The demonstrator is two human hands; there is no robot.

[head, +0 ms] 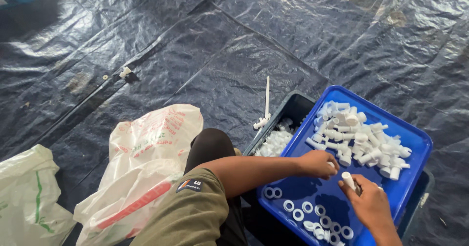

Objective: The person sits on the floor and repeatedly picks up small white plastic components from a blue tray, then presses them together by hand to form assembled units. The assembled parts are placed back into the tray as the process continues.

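Note:
My left hand (pixel 320 163) reaches across the blue tray (pixel 416 139), fingers curled near the pile of white plastic tube pieces (pixel 359 137); whether it grips one is unclear. My right hand (pixel 369 202) holds one white tube piece (pixel 348 179) upright above the tray. Several white rings (pixel 308 208) lie on the tray's near side. The tray rests on top of a dark crate (pixel 288 110) that holds more white parts (pixel 273 142).
A dark blue tarpaulin (pixel 220 41) covers the floor. White plastic bags (pixel 146 153) lie at my left, beside my knee (pixel 210 143). A thin white stick (pixel 267 97) lies on the tarpaulin behind the crate.

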